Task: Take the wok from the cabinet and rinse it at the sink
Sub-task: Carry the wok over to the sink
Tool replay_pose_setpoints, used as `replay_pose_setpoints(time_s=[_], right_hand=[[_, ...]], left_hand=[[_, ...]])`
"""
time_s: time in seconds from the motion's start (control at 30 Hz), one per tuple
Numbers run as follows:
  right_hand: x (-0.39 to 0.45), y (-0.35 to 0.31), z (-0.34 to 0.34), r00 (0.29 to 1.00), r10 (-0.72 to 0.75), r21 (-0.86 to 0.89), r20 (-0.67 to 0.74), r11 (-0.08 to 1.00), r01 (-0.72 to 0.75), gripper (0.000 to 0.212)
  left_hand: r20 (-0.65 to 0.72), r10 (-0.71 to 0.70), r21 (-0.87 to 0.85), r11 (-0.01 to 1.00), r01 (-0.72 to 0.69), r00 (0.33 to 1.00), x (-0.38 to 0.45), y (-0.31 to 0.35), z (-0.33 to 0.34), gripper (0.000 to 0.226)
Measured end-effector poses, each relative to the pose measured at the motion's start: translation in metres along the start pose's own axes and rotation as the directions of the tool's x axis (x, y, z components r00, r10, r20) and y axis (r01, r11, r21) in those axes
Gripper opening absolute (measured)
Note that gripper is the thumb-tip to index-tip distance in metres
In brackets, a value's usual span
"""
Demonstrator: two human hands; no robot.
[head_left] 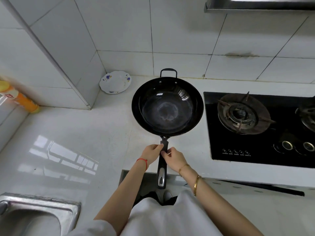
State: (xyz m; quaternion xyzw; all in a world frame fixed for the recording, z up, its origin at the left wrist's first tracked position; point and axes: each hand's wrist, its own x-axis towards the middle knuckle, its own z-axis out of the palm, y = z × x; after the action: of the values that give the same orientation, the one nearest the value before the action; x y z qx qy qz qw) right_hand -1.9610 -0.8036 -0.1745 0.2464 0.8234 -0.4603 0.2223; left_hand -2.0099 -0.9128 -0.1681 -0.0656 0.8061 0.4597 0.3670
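The wok [167, 106] sits on the counter [76, 133] at centre frame, out of the cabinet. Left hand [152, 153] and right hand [173, 158] both pinch its long handle [162, 169]; next it likely needs lifting and carrying to the sink [39, 213] at lower left.

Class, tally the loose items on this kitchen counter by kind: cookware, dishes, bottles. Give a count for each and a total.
Cookware: 1, the wok, both hands on its handle
Dishes: 1, the plate
Bottles: 1, the bottle
Total: 3
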Motion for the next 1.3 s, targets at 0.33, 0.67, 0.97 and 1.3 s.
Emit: replay_pose_setpoints(time_s=[0.33, 0.67, 0.97, 1.3], right_hand=[[0.012, -0.014, 0.037, 0.982, 0.188, 0.463, 0.009, 0.87, -0.17, 0.012], [0.016, -0.018, 0.057, 0.932, 0.312, 0.559, -0.183, 0.813, -0.163, 0.025], [0.013, -0.019, 0.06, 0.923, 0.256, 0.495, -0.288, 0.865, -0.086, 0.018], [-0.002, -0.029, 0.069, 0.961, 0.084, 0.396, -0.262, 0.918, 0.028, 0.015]], left_hand=[[0.145, -0.061, -0.263, 0.96, 0.098, 0.988, 0.013, -0.004, 0.001, 0.033], [0.227, -0.011, -0.464, 0.878, 0.118, 0.974, 0.019, -0.013, -0.003, 0.032], [0.156, 0.025, -0.556, 0.829, 0.067, 0.987, 0.015, -0.014, 0.003, 0.023], [-0.002, 0.063, -0.629, 0.775, -0.05, 0.998, -0.004, -0.029, -0.009, 0.021]])
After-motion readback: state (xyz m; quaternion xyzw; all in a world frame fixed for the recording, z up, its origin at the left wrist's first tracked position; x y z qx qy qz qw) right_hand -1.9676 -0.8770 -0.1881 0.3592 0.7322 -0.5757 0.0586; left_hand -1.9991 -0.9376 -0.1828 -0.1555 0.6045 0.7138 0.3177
